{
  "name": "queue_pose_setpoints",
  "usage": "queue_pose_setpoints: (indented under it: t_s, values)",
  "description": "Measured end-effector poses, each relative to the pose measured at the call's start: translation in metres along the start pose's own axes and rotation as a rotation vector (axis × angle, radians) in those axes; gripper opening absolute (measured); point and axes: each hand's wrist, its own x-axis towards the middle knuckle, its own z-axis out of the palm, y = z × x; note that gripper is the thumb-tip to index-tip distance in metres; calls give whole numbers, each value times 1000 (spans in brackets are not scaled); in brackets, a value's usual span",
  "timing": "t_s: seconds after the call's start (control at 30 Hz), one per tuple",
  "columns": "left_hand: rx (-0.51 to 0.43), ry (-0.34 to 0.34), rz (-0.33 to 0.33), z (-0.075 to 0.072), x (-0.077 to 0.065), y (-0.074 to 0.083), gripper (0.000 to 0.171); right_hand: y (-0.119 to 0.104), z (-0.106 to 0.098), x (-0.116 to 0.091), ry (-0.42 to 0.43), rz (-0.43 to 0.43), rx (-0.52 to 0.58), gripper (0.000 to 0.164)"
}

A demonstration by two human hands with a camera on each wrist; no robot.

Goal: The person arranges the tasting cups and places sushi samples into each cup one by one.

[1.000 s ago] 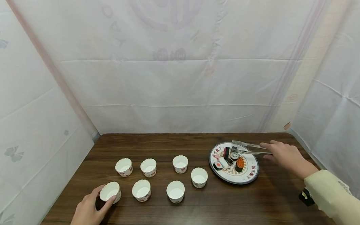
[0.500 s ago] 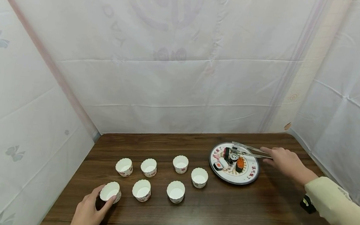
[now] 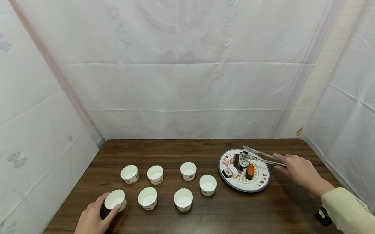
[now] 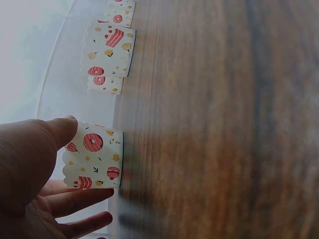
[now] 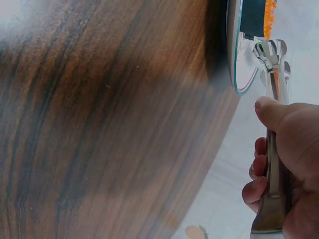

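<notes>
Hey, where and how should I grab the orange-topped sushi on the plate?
Probably grip the orange-topped sushi by its dark sides, bringing the tongs in from the right: its bumpy topping faces up, the plate's other pieces sit to its left, and bare plate lies to its right.

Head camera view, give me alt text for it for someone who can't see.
A person's right hand holds metal tongs over a plate of sushi pieces while the left hand grips a scalloped baking cup. Six more cups stand nearby on the dark wooden table.
</notes>
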Motion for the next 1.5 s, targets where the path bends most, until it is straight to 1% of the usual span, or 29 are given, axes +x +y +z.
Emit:
queue_pose_setpoints:
  t_s: [0.23, 0.5, 0.7, 0.9, 1.0, 1.1, 1.23, 1.5]
  values:
    - [4, -8, -10, -1, 0, 1, 74, 1, -6, 0, 0, -5, 2, 48]
    - [3, -1, -3, 0, 0, 1, 73, -9, -16, 4, 47, -63, 9, 46]
    - [5, -3, 3, 0, -1, 1, 72, -27, -26, 12, 90, -134, -8, 46]
    - [10, -18, -10, -1, 0, 1, 74, -47, -33, 20, 109, -188, -12, 43]
    - [14, -27, -15, -1, 1, 2, 75, -57, -34, 25, 115, -212, -14, 42]
    - [12, -25, -10, -1, 1, 2, 74, -67, -35, 30, 110, -226, -25, 42]
    - [6, -18, -3, -1, 1, 1, 74, -81, -36, 35, 111, -255, -14, 44]
    - [5, -22, -4, -2, 1, 1, 74, -105, -34, 46, 158, -358, 11, 44]
